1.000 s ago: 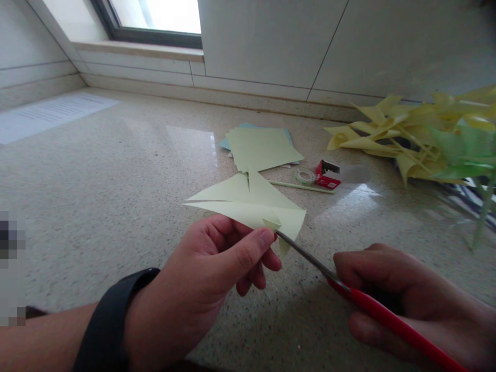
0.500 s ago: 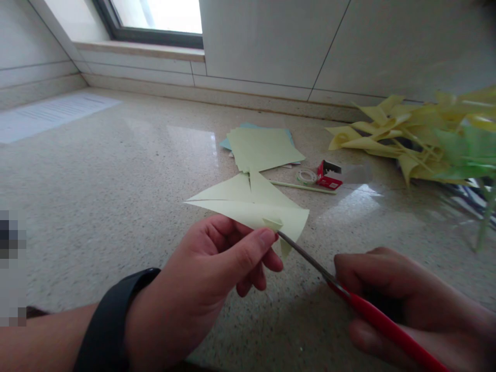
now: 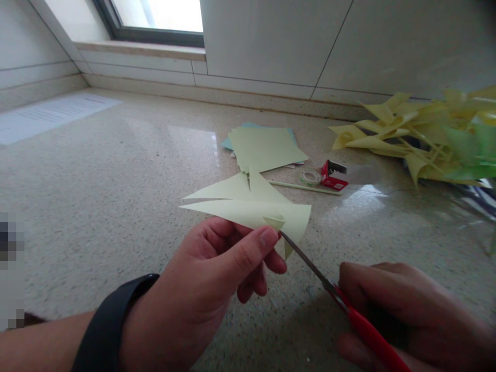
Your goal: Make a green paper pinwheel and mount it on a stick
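Note:
My left hand (image 3: pixel 228 263), with a dark band on its wrist, pinches a pale yellow-green sheet of paper (image 3: pixel 217 207) between thumb and fingers. Slits run in from the paper's edges, and one edge curls over near my thumb. In my right hand (image 3: pixel 403 299) is a pair of scissors (image 3: pixel 360 320) with red handles. Its narrow metal blades point up and left, and their tips meet the paper beside my left thumb. Part of the handles lies hidden within the right hand.
Behind the hands lies a stack of yellow-green and blue paper squares (image 3: pixel 267 147). Beside it are a thin pale stick (image 3: pixel 306 188), a tape roll (image 3: pixel 310 177) and a small red box (image 3: pixel 334 175). Yellow paper pinwheels (image 3: pixel 380 132) lie at right. A printed sheet (image 3: pixel 50 116) rests far left.
The slit at the paper's left has spread wider, its two points now apart. The scissors have shifted slightly right, and their handles have swung down and left. My left hand keeps its pinch.

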A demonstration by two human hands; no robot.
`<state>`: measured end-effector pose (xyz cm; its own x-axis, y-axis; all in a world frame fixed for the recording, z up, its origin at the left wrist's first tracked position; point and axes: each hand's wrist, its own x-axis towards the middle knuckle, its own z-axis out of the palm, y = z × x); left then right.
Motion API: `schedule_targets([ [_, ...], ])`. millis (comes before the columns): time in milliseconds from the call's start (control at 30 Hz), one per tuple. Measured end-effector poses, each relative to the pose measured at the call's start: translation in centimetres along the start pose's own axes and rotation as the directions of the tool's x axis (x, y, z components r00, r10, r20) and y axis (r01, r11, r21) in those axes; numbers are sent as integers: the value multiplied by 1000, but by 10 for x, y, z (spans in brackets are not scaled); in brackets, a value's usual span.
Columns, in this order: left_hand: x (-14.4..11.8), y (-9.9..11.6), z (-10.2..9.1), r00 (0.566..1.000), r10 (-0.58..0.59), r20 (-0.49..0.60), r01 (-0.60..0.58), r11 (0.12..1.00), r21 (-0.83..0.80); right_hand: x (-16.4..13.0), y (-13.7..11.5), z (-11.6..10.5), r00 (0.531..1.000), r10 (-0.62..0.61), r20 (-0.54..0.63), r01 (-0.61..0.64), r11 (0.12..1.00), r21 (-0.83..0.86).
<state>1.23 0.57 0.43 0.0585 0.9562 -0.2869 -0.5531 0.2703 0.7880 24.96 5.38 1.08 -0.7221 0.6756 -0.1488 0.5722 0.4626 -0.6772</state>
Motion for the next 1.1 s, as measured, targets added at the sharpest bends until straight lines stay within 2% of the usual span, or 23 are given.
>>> schedule_targets([
  [300,0,1,-1,1000,2,-4,-2,1000,7,-2,5,7,998,48,30,-48,999,-3],
  [533,0,-1,-1,1000,13,-16,-13,999,41,2,-2,4,1000,-17,1,17,1000,16],
  [867,1,0,1,1000,2,-19,-2,1000,-10,3,-3,5,999,-16,-30,15,1000,-21],
  [1100,2,1,1,1000,5,-14,-5,1000,26,3,-7,5,999,-15,-39,15,1000,-5],
])
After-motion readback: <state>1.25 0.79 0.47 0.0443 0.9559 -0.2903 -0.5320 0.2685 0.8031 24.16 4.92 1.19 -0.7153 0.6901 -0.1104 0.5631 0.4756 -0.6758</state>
